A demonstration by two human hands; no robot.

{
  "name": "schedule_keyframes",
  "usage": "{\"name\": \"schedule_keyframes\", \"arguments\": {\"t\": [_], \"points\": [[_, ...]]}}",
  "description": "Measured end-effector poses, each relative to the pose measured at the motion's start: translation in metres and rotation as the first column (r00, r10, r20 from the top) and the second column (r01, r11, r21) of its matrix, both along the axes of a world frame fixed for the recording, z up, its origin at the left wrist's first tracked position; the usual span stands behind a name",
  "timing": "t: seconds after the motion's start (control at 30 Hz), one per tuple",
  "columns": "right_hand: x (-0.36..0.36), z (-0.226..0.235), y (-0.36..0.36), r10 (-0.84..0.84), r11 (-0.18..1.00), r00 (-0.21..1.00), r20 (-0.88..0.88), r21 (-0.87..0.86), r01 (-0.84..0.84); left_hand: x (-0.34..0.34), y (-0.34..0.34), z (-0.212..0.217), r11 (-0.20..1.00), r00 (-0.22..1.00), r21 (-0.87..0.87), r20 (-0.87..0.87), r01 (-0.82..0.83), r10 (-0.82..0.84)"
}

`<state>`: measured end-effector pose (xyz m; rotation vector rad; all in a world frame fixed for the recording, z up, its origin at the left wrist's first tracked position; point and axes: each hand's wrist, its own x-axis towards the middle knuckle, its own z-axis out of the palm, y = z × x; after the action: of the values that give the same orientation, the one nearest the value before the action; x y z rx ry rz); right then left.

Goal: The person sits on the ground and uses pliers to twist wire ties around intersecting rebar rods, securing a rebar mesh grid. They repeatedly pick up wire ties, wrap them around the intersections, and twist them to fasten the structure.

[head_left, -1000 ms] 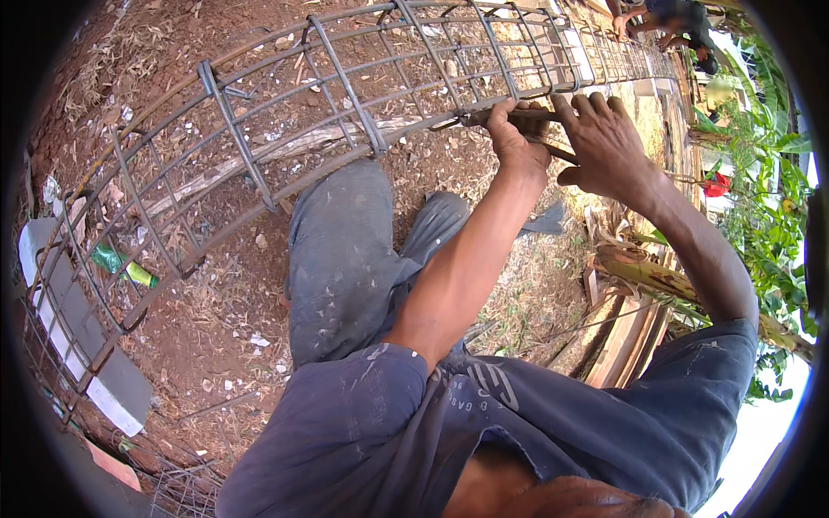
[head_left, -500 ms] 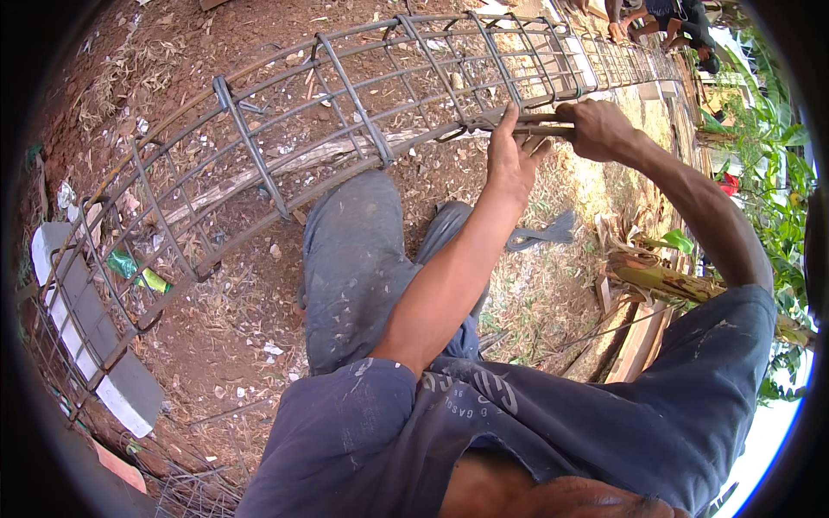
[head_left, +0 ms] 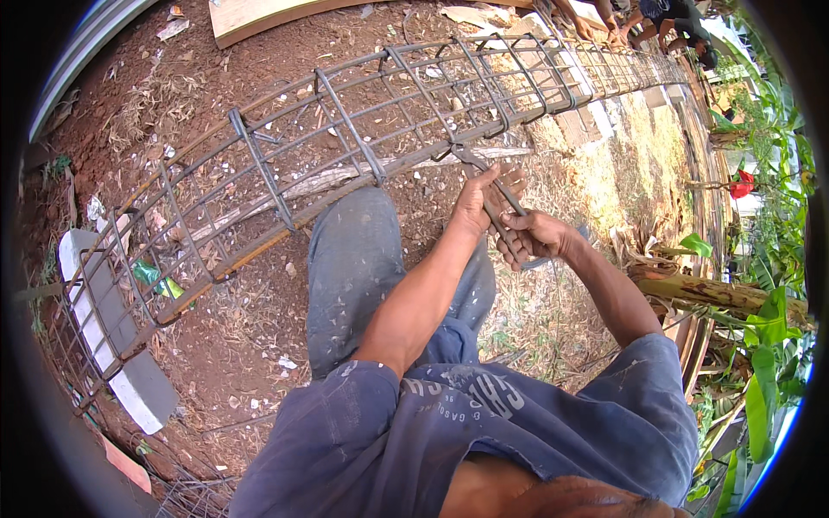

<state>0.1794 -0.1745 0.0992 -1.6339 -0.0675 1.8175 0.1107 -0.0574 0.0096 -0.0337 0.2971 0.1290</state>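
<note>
A long cage of steel rebar [head_left: 350, 129] with square stirrups arcs across the view in front of me. Dark metal pincers [head_left: 466, 155] have their jaws at the cage's near lower bar, by a stirrup. My right hand [head_left: 537, 235] is closed on the handle ends. Around the handles nearer the jaws, my left hand [head_left: 477, 203] rests loosely, its thumb along the tool and some fingers showing beyond it. Whether a tie wire sits in the jaws is too small to tell. My knee [head_left: 354, 259] is bent just below the cage.
A grey-white block [head_left: 112, 345] lies under the cage's left end, near a green wrapper [head_left: 155, 278]. A wooden board [head_left: 285, 17] lies at the top. Other people's hands [head_left: 600, 33] are at the cage's far end. Plants and a cut stem [head_left: 699, 289] stand at the right.
The pincers have swung from pointing sideways to slanting down toward me, with their jaws further left. My right hand has come down and inward; my left has moved slightly left and lower.
</note>
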Motion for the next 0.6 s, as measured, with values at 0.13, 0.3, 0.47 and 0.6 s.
{"name": "schedule_keyframes", "arguments": {"t": [0.13, 0.3, 0.47, 0.6], "points": [[0.029, 0.028, 0.01, 0.579, 0.814, 0.583, 0.57, -0.354, -0.461, 0.029, -0.011, 0.019, 0.989, 0.956, -0.008, -0.257, -0.148, 0.142], [-0.008, 0.032, 0.02, 0.621, 0.606, -0.432, 0.654, -0.75, -0.264, 0.064, -0.01, 0.045, 0.931, 0.784, -0.039, -0.553, -0.362, 0.282], [0.018, -0.004, 0.015, 0.622, 0.747, -0.125, 0.773, -0.633, -0.201, 0.065, -0.014, 0.043, 0.977, 0.759, 0.04, -0.623, -0.21, 0.189], [0.033, -0.013, 0.016, 0.615, 0.701, -0.107, 0.781, -0.604, -0.378, 0.082, -0.014, 0.04, 0.977, 0.565, 0.088, -0.805, -0.193, 0.184]]}}
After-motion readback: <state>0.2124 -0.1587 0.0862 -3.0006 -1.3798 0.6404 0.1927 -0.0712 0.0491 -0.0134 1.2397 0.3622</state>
